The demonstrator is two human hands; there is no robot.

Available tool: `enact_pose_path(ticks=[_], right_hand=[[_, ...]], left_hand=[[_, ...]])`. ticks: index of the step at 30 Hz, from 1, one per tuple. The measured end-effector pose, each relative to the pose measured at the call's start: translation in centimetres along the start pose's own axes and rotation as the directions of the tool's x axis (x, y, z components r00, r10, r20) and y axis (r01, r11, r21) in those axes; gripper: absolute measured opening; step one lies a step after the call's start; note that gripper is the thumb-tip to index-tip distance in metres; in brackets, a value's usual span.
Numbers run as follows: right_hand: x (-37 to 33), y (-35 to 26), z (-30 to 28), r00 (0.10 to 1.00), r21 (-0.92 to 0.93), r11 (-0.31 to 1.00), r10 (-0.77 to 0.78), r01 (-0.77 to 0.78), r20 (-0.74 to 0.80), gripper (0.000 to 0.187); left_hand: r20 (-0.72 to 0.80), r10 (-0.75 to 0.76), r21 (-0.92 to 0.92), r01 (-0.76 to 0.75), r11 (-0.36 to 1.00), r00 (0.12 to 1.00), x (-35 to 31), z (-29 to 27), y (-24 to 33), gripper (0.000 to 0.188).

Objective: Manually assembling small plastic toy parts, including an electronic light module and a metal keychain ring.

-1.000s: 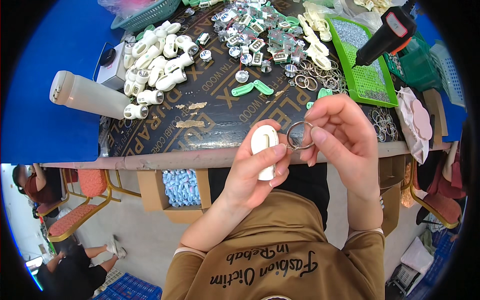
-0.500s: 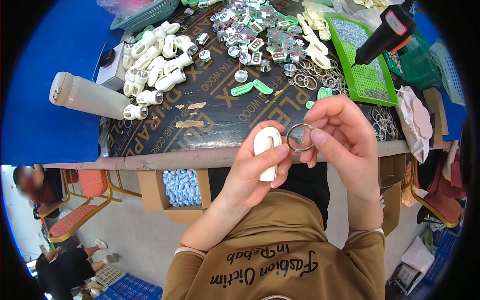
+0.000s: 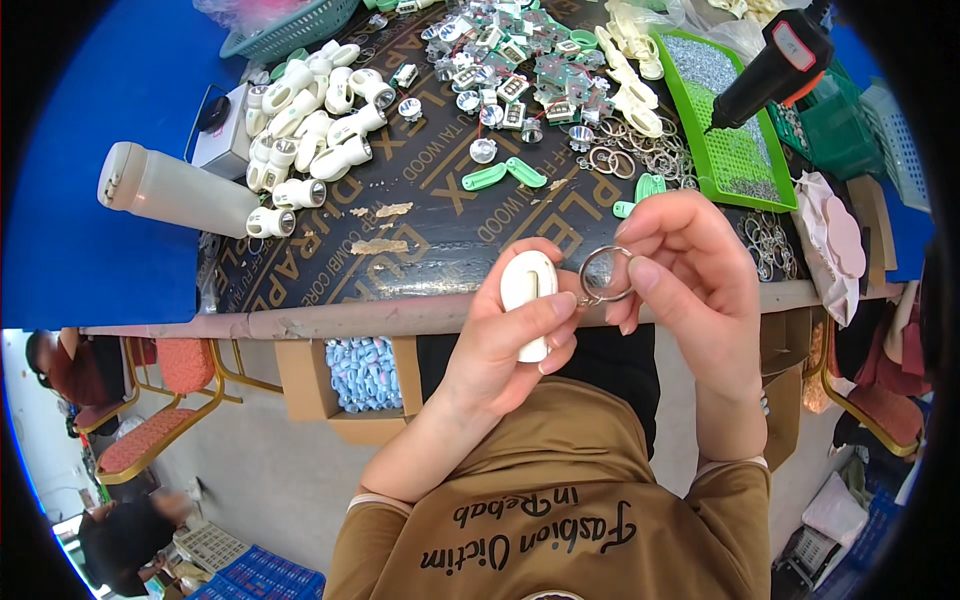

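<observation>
My left hand (image 3: pixel 492 345) is closed round a white oval plastic casing (image 3: pixel 528 283) with a slot in its face, held upright above the table's near edge. Beside it, my right hand (image 3: pixel 700 285) pinches a metal key ring (image 3: pixel 584 268) between thumb and fingers. A short link hangs from the ring toward my left fingertips; whether it joins the casing I cannot tell. Beyond my hands lie two green plastic covers (image 3: pixel 525 173), loose key rings (image 3: pixel 640 145) and a heap of small circuit boards with reflectors (image 3: pixel 520 75).
White mini flashlights (image 3: pixel 325 130) are piled at the left, beside a white bottle (image 3: pixel 180 190). An electric screwdriver (image 3: pixel 770 70) hangs over a green tray (image 3: pixel 690 130) at the right. Below the table edge stands a cardboard box (image 3: pixel 303 385) of blue pieces.
The casing has shifted slightly left and turned a little in my left hand. My right hand has moved slightly right with the key ring, widening the gap between them.
</observation>
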State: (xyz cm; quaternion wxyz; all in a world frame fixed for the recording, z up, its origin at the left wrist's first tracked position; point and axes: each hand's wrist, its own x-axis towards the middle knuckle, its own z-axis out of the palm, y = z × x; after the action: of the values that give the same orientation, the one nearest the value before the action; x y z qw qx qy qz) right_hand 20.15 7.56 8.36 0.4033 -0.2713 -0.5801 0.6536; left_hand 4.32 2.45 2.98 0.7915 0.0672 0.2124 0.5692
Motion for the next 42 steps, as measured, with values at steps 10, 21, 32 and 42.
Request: enact_pose_path(ticks=[10,21,32,42], right_hand=[[-3.0,5.4,-0.2,0.984,-0.324,0.939,0.062,-0.114,-0.167,0.027],[-2.5,6.7,2.0,0.981,-0.027,0.999,-0.043,0.039,-0.189,0.027],[-2.2,4.8,1.5,0.817,-0.725,0.563,-0.577,0.397,-0.001,0.018],[-1.6,2.2,2.4,0.767,-0.765,0.455,-0.637,0.456,0.079,0.022]], left_hand=[[0.215,0.407,0.846,-0.378,0.377,0.888,-1.3,1.6,2.4,0.031],[0.219,0.338,0.936,-0.295,0.191,0.915,-1.1,3.1,2.6,0.032],[0.173,0.288,0.796,-0.306,0.522,0.942,-1.1,1.1,2.1,0.031],[0.245,0.211,0.446,-0.304,0.842,0.946,-2.4,0.0,0.6,0.063]])
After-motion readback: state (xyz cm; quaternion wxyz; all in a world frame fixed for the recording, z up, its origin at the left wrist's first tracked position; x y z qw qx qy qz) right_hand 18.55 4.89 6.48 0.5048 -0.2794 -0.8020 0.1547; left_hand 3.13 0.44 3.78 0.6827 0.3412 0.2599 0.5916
